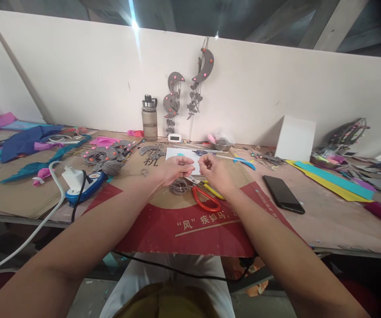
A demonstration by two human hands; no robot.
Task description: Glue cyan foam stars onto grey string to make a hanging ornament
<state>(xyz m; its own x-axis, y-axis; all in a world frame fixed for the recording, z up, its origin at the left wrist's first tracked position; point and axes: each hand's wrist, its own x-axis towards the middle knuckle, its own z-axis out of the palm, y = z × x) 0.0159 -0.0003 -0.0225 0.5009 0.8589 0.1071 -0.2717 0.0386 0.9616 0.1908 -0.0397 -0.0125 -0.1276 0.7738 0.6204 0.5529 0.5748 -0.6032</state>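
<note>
Both hands over printed cardboard [190,243]
L to R: blue power strip [89,189]; "机" on cardboard; left hand [178,170], fingers loosely bent, hold cannot be told; grey cord coil [181,187] near it, on cardboard; "风" 疾如马 on red, near red-handled scissors [206,204]; right hand [213,170], fingers curled in, hold unclear; black phone [283,194] well apart

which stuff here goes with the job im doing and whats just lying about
Probably the job, being nearest your hands:
grey cord
red-handled scissors
yellow-handled tool
white sheet

Probably just lying about:
black phone
water bottle
digital clock
blue power strip
</note>
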